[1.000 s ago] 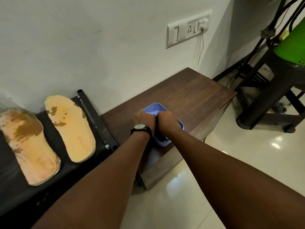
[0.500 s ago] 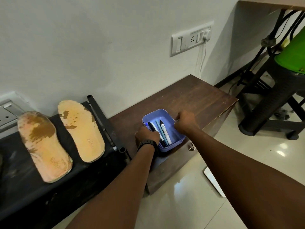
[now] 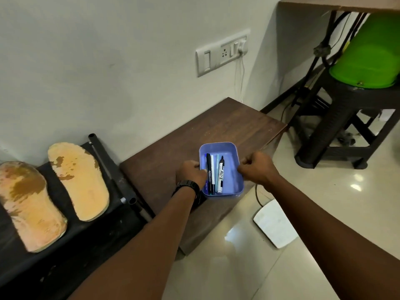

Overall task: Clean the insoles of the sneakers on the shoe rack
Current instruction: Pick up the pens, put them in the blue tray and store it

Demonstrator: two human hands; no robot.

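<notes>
Two stained tan insoles lie side by side on the black shoe rack (image 3: 121, 187) at the left: the left insole (image 3: 28, 204) and the right insole (image 3: 79, 180). On the brown wooden cabinet (image 3: 216, 126) sits a small blue tray (image 3: 229, 148) holding several pens and a marker (image 3: 220, 176). My left hand (image 3: 190, 173), with a black watch on its wrist, grips the tray's left rim. My right hand (image 3: 257, 167) grips the tray's right rim, fingers curled.
A white wall with a switch and socket plate (image 3: 220, 54) and a hanging cable stands behind the cabinet. A dark stool (image 3: 344, 126) carrying a green bucket (image 3: 368, 55) is at the right. A white flat object (image 3: 275, 224) lies on the tiled floor.
My hands, pressed together over the tray a second ago, have spread apart to its left and right rims, uncovering the pens. The view has shifted, so everything sits lower in frame.
</notes>
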